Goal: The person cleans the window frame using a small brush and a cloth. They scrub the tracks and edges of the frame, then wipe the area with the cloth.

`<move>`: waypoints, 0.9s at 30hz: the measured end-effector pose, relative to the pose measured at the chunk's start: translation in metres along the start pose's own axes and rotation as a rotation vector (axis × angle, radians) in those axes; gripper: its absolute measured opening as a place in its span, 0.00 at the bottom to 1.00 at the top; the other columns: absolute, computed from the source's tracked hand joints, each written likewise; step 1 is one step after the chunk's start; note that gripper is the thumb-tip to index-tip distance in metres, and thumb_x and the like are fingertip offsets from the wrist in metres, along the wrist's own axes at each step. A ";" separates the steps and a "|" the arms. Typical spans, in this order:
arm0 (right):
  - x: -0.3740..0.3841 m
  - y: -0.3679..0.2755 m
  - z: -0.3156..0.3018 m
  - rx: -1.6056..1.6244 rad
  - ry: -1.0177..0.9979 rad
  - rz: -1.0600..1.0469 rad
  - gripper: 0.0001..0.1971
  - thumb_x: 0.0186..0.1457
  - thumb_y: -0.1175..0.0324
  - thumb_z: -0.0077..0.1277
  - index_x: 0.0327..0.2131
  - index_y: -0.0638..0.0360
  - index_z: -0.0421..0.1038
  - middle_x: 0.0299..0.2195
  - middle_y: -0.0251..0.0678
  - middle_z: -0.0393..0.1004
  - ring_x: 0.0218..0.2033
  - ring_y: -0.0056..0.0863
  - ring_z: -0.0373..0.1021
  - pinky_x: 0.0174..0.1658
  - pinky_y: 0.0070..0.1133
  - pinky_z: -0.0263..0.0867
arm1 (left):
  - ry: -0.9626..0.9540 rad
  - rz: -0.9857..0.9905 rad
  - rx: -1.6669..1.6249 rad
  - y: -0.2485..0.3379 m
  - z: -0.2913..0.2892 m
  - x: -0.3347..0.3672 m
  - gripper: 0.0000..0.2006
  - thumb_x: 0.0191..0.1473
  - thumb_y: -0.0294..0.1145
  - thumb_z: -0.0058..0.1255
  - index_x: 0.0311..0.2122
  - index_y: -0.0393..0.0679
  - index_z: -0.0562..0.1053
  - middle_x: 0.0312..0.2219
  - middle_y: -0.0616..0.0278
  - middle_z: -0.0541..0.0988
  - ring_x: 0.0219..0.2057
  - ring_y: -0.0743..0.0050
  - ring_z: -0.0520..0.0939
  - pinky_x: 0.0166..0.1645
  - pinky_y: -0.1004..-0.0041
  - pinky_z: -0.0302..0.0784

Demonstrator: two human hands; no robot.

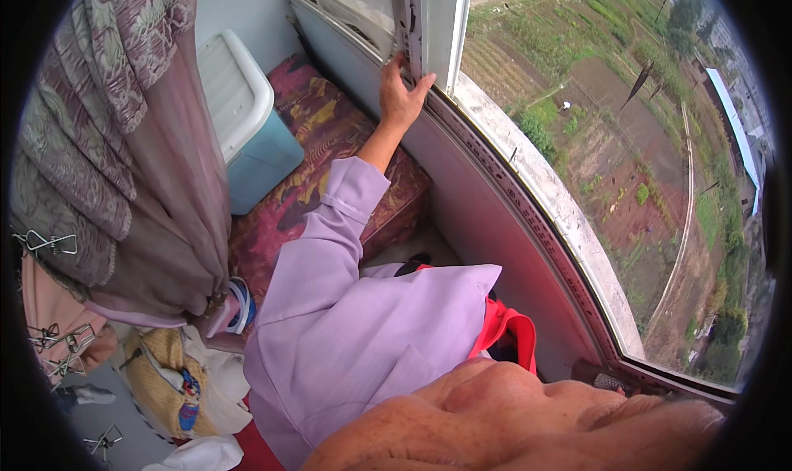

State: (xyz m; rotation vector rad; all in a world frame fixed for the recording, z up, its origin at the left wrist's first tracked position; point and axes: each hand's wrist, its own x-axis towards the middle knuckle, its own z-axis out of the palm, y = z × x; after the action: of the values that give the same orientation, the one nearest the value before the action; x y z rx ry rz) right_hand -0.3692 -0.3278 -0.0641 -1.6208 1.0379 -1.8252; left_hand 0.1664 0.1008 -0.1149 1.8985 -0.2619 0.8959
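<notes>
My left hand (pixel 402 98) reaches up to the upright edge of the window sash (pixel 410 30), its arm in a lilac sleeve. The thumb lies on the right side of the sash's lower end and the fingers bend round its left side, so the hand grips it. Part of the fingers is hidden against the frame. Below the hand runs the dark window track (pixel 516 186), along the top of the low wall. To the right of the sash the window stands open onto fields. My right hand does not show.
A blue storage box (pixel 264 162) with a white lid rests on a red and yellow patterned mattress (pixel 330 112). Grey-mauve curtains (pixel 157 166) hang at the left. Wire clips (pixel 74 347) and a yellow cloth bag (pixel 161 380) are at lower left. The white outer ledge (pixel 561 199) borders the opening.
</notes>
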 end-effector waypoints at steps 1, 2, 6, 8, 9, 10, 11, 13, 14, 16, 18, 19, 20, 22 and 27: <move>0.002 0.005 -0.001 0.006 0.006 -0.009 0.15 0.66 0.67 0.44 0.38 0.75 0.68 0.35 0.43 0.81 0.18 0.17 0.62 0.17 0.12 0.55 | 0.013 -0.009 -0.033 -0.002 0.000 0.000 0.37 0.46 0.44 0.67 0.56 0.31 0.65 0.48 0.45 0.72 0.49 0.57 0.75 0.49 0.66 0.73; 0.005 0.009 -0.003 0.012 0.012 -0.018 0.15 0.66 0.67 0.44 0.38 0.75 0.68 0.35 0.43 0.81 0.18 0.17 0.62 0.17 0.12 0.55 | 0.015 -0.021 -0.002 -0.004 -0.001 0.001 0.38 0.45 0.44 0.67 0.56 0.31 0.64 0.49 0.46 0.72 0.50 0.58 0.75 0.50 0.66 0.73; 0.013 0.013 -0.010 -0.079 0.044 -0.023 0.15 0.66 0.67 0.45 0.40 0.75 0.70 0.32 0.42 0.81 0.17 0.16 0.61 0.17 0.13 0.55 | -0.082 -0.086 -0.080 -0.006 -0.009 0.009 0.41 0.42 0.43 0.69 0.57 0.34 0.64 0.49 0.51 0.72 0.51 0.61 0.74 0.53 0.66 0.70; 0.016 0.010 -0.009 -0.093 0.068 -0.031 0.15 0.66 0.66 0.46 0.41 0.74 0.71 0.29 0.41 0.80 0.16 0.16 0.60 0.17 0.13 0.55 | -0.121 -0.107 -0.147 -0.002 -0.010 0.011 0.41 0.40 0.44 0.69 0.57 0.34 0.64 0.49 0.50 0.73 0.51 0.59 0.75 0.54 0.64 0.70; 0.016 0.004 -0.006 -0.100 0.058 0.016 0.14 0.65 0.67 0.46 0.40 0.74 0.71 0.27 0.41 0.79 0.16 0.16 0.60 0.18 0.14 0.55 | -0.110 -0.107 -0.140 -0.002 -0.011 0.011 0.42 0.40 0.45 0.69 0.57 0.33 0.64 0.48 0.47 0.74 0.51 0.57 0.75 0.55 0.63 0.69; 0.014 -0.004 -0.002 -0.106 0.048 0.063 0.14 0.65 0.67 0.47 0.40 0.74 0.71 0.26 0.40 0.78 0.16 0.16 0.60 0.18 0.14 0.55 | -0.100 -0.106 -0.134 -0.002 -0.011 0.011 0.43 0.39 0.47 0.69 0.56 0.32 0.64 0.48 0.45 0.74 0.51 0.55 0.75 0.56 0.62 0.69; 0.013 -0.008 0.000 -0.113 0.038 0.111 0.14 0.65 0.67 0.47 0.39 0.73 0.71 0.24 0.39 0.77 0.16 0.16 0.59 0.18 0.14 0.54 | -0.099 -0.100 -0.129 -0.002 -0.011 0.011 0.43 0.38 0.46 0.69 0.56 0.32 0.65 0.47 0.46 0.74 0.51 0.55 0.75 0.55 0.63 0.70; 0.013 -0.004 0.002 -0.038 0.067 0.105 0.14 0.65 0.66 0.48 0.39 0.73 0.72 0.21 0.38 0.74 0.16 0.16 0.59 0.18 0.15 0.54 | -0.101 -0.086 -0.124 -0.005 -0.011 0.013 0.42 0.38 0.46 0.70 0.56 0.32 0.65 0.47 0.47 0.75 0.50 0.56 0.76 0.55 0.63 0.71; 0.012 0.000 0.003 -0.001 0.082 0.102 0.14 0.64 0.66 0.48 0.39 0.73 0.72 0.20 0.37 0.73 0.16 0.17 0.58 0.19 0.15 0.54 | -0.105 -0.083 -0.131 -0.007 -0.011 0.013 0.42 0.38 0.46 0.70 0.56 0.32 0.65 0.47 0.47 0.74 0.50 0.57 0.76 0.54 0.64 0.71; 0.016 0.016 -0.004 0.030 0.112 0.113 0.15 0.64 0.66 0.48 0.39 0.73 0.73 0.19 0.36 0.72 0.16 0.17 0.58 0.19 0.16 0.54 | -0.120 -0.077 -0.149 -0.006 -0.010 0.014 0.42 0.38 0.45 0.70 0.55 0.32 0.65 0.46 0.48 0.74 0.49 0.58 0.76 0.53 0.64 0.72; 0.019 0.029 -0.011 0.050 0.124 0.122 0.15 0.64 0.65 0.48 0.39 0.73 0.73 0.19 0.36 0.72 0.16 0.17 0.58 0.19 0.16 0.55 | -0.107 -0.088 -0.146 -0.007 -0.010 0.013 0.42 0.38 0.44 0.70 0.55 0.31 0.65 0.47 0.48 0.73 0.49 0.58 0.76 0.53 0.63 0.72; 0.020 0.034 -0.013 0.053 0.122 0.124 0.15 0.64 0.65 0.48 0.39 0.73 0.73 0.19 0.36 0.72 0.16 0.17 0.58 0.19 0.16 0.55 | -0.100 -0.092 -0.145 -0.008 -0.009 0.013 0.42 0.37 0.44 0.70 0.55 0.31 0.65 0.47 0.48 0.73 0.49 0.57 0.76 0.53 0.63 0.72; 0.020 0.037 -0.017 0.057 0.119 0.127 0.15 0.64 0.65 0.48 0.39 0.72 0.73 0.20 0.36 0.72 0.16 0.17 0.58 0.19 0.16 0.55 | -0.121 -0.103 -0.160 -0.009 -0.009 0.014 0.44 0.38 0.44 0.70 0.57 0.31 0.63 0.48 0.48 0.72 0.50 0.58 0.75 0.54 0.63 0.72; 0.013 0.007 -0.004 -0.017 0.095 0.143 0.15 0.65 0.65 0.47 0.39 0.72 0.73 0.21 0.37 0.74 0.17 0.17 0.59 0.19 0.16 0.55 | -0.133 -0.107 -0.191 -0.009 -0.009 0.014 0.45 0.38 0.43 0.71 0.58 0.31 0.61 0.49 0.49 0.71 0.51 0.59 0.74 0.54 0.64 0.72; 0.012 -0.005 0.004 -0.026 0.090 0.125 0.14 0.65 0.65 0.46 0.39 0.71 0.73 0.25 0.39 0.77 0.17 0.16 0.59 0.19 0.14 0.54 | -0.199 -0.082 -0.361 -0.014 -0.011 0.022 0.48 0.38 0.43 0.72 0.61 0.33 0.57 0.52 0.50 0.69 0.54 0.62 0.72 0.55 0.66 0.70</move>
State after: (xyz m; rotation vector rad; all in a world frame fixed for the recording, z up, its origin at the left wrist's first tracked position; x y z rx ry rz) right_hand -0.3665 -0.3350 -0.0534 -1.4657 1.1799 -1.8220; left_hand 0.1843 0.1217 -0.1071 1.6465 -0.4319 0.5607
